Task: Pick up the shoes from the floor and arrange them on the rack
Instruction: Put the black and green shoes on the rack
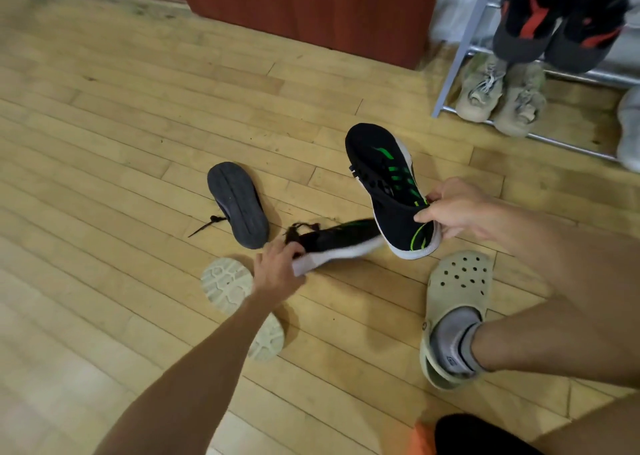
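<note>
My right hand (pixel 453 212) grips the heel of a black sneaker with green stripes (pixel 384 177), held just above the floor with its toe pointing away. My left hand (pixel 277 271) is closed on the heel of the matching black and green sneaker (pixel 339 243), which is blurred and lies on its side low over the floor. A dark shoe (pixel 239 205) lies sole up on the wooden floor to the left, its lace trailing. A pale shoe (pixel 228 285) lies sole up, partly hidden under my left forearm. The metal shoe rack (pixel 460 59) stands at the upper right.
The rack holds a black and red pair (pixel 561 18) on an upper bar and a beige pair (pixel 502 98) on the lowest bar, with a grey shoe (pixel 628 125) at the right edge. My foot in a beige clog (pixel 457 298) rests nearby. A red-brown cabinet (pixel 311 7) stands behind.
</note>
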A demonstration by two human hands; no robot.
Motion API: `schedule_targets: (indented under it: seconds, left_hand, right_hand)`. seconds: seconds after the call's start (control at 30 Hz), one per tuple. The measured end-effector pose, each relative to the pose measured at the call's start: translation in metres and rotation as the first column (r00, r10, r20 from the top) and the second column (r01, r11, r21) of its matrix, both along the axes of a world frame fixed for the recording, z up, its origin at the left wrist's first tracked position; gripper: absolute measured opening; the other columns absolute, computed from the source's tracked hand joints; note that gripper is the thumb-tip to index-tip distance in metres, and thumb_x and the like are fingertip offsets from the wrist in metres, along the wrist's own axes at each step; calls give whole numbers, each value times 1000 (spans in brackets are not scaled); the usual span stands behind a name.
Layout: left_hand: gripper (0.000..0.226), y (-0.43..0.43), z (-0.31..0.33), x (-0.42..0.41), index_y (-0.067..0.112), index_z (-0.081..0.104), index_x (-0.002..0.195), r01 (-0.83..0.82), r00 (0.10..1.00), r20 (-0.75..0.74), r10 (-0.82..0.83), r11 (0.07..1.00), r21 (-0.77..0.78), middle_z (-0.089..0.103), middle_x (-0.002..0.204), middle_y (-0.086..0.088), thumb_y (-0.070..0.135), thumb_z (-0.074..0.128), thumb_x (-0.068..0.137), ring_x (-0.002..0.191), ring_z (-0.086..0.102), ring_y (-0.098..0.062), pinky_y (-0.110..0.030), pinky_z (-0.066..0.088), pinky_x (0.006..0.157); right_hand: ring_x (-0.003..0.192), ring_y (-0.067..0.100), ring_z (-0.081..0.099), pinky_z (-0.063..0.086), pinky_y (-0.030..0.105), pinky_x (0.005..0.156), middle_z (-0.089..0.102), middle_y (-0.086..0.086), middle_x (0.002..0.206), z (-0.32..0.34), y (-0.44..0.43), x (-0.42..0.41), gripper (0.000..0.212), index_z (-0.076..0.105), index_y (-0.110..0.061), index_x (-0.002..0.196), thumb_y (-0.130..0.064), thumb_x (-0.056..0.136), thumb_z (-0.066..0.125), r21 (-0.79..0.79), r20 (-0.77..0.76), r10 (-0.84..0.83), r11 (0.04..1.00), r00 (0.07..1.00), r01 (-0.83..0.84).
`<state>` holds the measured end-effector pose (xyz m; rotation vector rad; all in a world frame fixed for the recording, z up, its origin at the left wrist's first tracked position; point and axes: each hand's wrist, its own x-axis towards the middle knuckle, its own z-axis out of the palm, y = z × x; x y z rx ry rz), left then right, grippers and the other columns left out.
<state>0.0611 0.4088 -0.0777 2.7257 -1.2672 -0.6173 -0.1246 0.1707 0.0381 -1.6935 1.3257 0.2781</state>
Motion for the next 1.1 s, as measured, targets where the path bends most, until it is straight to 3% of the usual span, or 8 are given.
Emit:
schedule_targets:
  seconds: [0.1, 0.2, 0.4, 0.57, 0.7, 0.8, 0.93, 1.1]
  left_hand:
    - [27, 4, 9, -10, 27, 68, 100, 112, 962, -256, -99, 993, 37, 60, 96, 12, 46, 66, 81, 97, 54, -11, -37, 43, 93]
    - [20, 8, 11, -5, 19, 70, 100, -128, 903, -417, 103, 991, -31, 63, 95, 6, 32, 58, 90, 94, 59, -15, -32, 48, 87]
    - [33, 10, -3, 11, 16, 62, 121, -180, 917, -359, 172, 984, 12, 54, 125, -9, 24, 61, 89, 114, 55, -24, -30, 45, 93]
    - [55, -16, -16, 21, 13, 31, 149, -234, 910, -349, 224, 972, 14, 31, 153, -11, 18, 47, 96, 138, 34, -28, -31, 31, 108]
    - [62, -31, -38, 10, 16, 16, 152, -267, 891, -329, 314, 947, 180, 25, 151, -16, 20, 44, 96, 123, 47, -40, -42, 46, 97]
    - [59, -33, -47, 1, 12, 29, 143, -380, 857, -258, 446, 886, 267, 27, 143, -20, 27, 53, 92, 115, 50, -45, -47, 50, 93]
    - [52, -28, -44, 0, 7, 47, 130, -255, 894, -256, 368, 888, 383, 38, 130, -20, 36, 56, 88, 112, 49, -38, -38, 46, 88]
    - [27, -16, -24, -13, 7, 56, 68, -200, 799, -440, 409, 872, 447, 59, 72, -10, 29, 72, 71, 75, 61, -26, -27, 52, 62]
  right_hand:
    - [86, 36, 72, 59, 46, 84, 70, 18, 106, 7, 6, -5, 42, 62, -5, 117, -17, 79, 75, -11, -3, 3, 1000, 1000, -3]
    - [89, 37, 71, 58, 45, 85, 68, 19, 111, 10, 11, -7, 45, 60, -3, 121, -14, 80, 74, -16, 4, 11, 1000, 1000, -11]
    - [93, 38, 69, 58, 43, 86, 65, 20, 117, 14, 15, -3, 47, 58, -2, 124, -13, 81, 74, -49, -24, 26, 998, 999, -28]
    - [96, 35, 68, 58, 37, 82, 66, 18, 116, 12, 9, -1, 45, 59, -2, 124, -9, 82, 73, -53, -21, 10, 999, 1000, -11]
    - [89, 30, 69, 58, 37, 83, 69, 15, 108, 0, 3, -9, 38, 65, -6, 117, -11, 81, 74, -52, -38, -9, 999, 999, 7]
    - [90, 29, 68, 59, 38, 81, 69, 14, 107, -8, -3, -14, 30, 66, -6, 110, -10, 81, 74, -23, -20, -44, 999, 999, 43]
    - [89, 28, 68, 60, 38, 79, 68, 11, 103, -17, -8, -17, 29, 66, -4, 108, -11, 81, 74, -4, -21, -76, 997, 997, 76]
    - [85, 28, 68, 60, 36, 73, 68, 12, 103, -2, -4, -17, 32, 64, -2, 111, -12, 82, 73, -30, -40, -40, 999, 998, 39]
